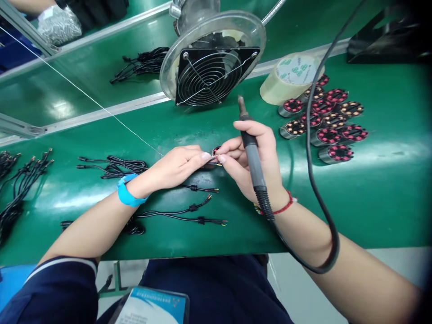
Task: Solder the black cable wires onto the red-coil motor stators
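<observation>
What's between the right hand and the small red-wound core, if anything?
Nothing visible. The fingertips of the right hand are at the red-wound core, which shows only in part. The soldering iron in that hand points away from it, and the black cord loops off to the right.

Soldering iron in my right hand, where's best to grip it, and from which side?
Probably the grey grip of the soldering iron, approached from the cord end: it's straight and slim. The metal tip points away from you and may be hot; the ribbed sleeve looks made to flex.
</observation>
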Demonstrator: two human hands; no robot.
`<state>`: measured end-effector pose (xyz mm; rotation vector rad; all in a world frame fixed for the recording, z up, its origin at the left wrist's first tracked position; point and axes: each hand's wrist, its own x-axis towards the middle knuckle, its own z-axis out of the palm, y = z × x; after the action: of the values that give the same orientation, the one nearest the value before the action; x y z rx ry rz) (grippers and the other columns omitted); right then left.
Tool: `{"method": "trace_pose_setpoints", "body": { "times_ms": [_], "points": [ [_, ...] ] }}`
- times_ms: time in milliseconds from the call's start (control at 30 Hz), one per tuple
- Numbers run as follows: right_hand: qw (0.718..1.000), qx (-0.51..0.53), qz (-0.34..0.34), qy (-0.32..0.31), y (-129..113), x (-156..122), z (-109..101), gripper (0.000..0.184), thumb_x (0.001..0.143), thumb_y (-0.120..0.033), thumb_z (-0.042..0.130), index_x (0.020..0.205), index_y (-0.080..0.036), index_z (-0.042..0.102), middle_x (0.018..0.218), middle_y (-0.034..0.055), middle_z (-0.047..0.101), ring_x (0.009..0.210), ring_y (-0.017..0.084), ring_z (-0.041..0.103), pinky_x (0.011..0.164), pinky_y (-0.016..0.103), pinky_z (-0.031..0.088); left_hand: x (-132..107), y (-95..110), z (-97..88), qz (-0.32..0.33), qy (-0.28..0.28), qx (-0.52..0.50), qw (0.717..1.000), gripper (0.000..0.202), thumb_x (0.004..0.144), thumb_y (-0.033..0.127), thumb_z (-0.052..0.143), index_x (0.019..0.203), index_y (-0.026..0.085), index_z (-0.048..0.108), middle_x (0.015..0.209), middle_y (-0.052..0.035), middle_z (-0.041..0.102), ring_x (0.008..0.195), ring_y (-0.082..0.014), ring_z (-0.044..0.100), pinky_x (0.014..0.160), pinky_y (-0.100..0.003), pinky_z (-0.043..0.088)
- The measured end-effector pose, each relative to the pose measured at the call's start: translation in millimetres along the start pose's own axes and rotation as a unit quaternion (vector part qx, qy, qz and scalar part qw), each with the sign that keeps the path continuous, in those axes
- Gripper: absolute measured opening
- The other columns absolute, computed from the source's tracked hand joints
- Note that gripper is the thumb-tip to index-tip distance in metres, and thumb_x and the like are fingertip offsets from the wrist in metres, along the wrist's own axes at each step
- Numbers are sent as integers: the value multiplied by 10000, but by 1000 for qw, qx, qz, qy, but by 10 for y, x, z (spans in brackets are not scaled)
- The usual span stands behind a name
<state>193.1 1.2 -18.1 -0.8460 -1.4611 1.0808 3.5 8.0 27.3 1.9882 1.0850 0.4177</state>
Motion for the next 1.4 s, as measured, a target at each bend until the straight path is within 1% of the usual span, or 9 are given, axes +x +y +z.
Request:
{"method": "trace_pose_setpoints", "body": {
  "times_ms": [167, 333, 400, 567, 667, 933, 1067, 1200, 1400],
  "points": [
    [999, 6, -27, -19, -18, 11, -3, 519, 798, -130, 670, 1218, -353, 462, 839, -53, 642, 702, 110, 652, 650, 261, 594, 13, 30, 9, -6, -3, -13, 1000, 446, 1004, 420, 355, 857, 144, 673, 838, -47, 645, 798, -140, 584, 777, -270, 447],
    [998, -12, -52, -20, -33, -2, 25, 488, 800, -102, 651, 1190, -342, 482, 813, -60, 635, 698, 105, 638, 639, 254, 567, 25, 117, 35, -117, -11, -230, 966, 199, 914, 328, 508, 858, 149, 577, 749, -8, 631, 634, -99, 574, 595, -226, 445],
    [998, -32, -48, -27, -28, -15, 24, 479, 811, -120, 640, 1200, -340, 470, 812, -57, 640, 700, 113, 641, 635, 264, 564, 35, 123, 39, -150, -7, -262, 953, 123, 875, 261, 524, 837, 151, 564, 661, 28, 565, 545, -73, 504, 518, -203, 387],
    [983, -182, 6, 4, 22, -26, -54, 501, 798, -176, 637, 1240, -317, 447, 973, 7, 684, 873, 184, 683, 771, 376, 577, 78, -24, 53, -156, 68, -137, 976, 94, 798, 154, 515, 735, 142, 584, 626, 43, 522, 555, -61, 426, 537, -209, 333],
    [965, -259, 30, 10, 55, -23, -99, 506, 780, -196, 639, 1244, -292, 463, 1031, 41, 691, 945, 230, 679, 850, 457, 563, 99, -89, 57, -169, 79, -115, 976, 106, 784, 136, 504, 713, 140, 583, 625, 45, 524, 566, -63, 423, 554, -217, 332],
    [974, -221, 42, 10, -68, -9, -131, 358, 946, -272, 497, 1304, -278, 499, 1019, 31, 732, 855, 191, 720, 769, 392, 598, 89, -39, 82, -200, 80, -128, 968, 91, 773, 147, 508, 709, 149, 572, 597, 49, 536, 539, -64, 440, 538, -217, 330],
    [976, -210, -23, 52, -154, 16, -210, 291, 934, -325, 552, 1216, -269, 599, 1156, 35, 696, 872, 189, 718, 785, 404, 590, 94, -38, 93, -200, 87, -120, 968, 94, 752, 130, 490, 696, 156, 562, 585, 46, 553, 550, -72, 477, 556, -220, 358],
    [966, -232, -66, 95, -192, -1, -261, 127, 880, -330, 607, 945, -236, 662, 873, 18, 682, 790, 189, 682, 713, 390, 540, 104, -18, 97, -215, 91, -120, 965, 95, 745, 134, 484, 696, 158, 562, 567, 44, 550, 524, -71, 460, 536, -227, 344],
    [973, -190, -85, 101, -212, -45, -241, 146, 882, -317, 597, 777, -227, 644, 640, -25, 567, 595, 117, 588, 571, 307, 449, 107, -4, 112, -208, 95, -116, 967, 105, 749, 134, 484, 687, 161, 564, 563, 36, 551, 515, -74, 436, 524, -242, 327]
  ]
}}
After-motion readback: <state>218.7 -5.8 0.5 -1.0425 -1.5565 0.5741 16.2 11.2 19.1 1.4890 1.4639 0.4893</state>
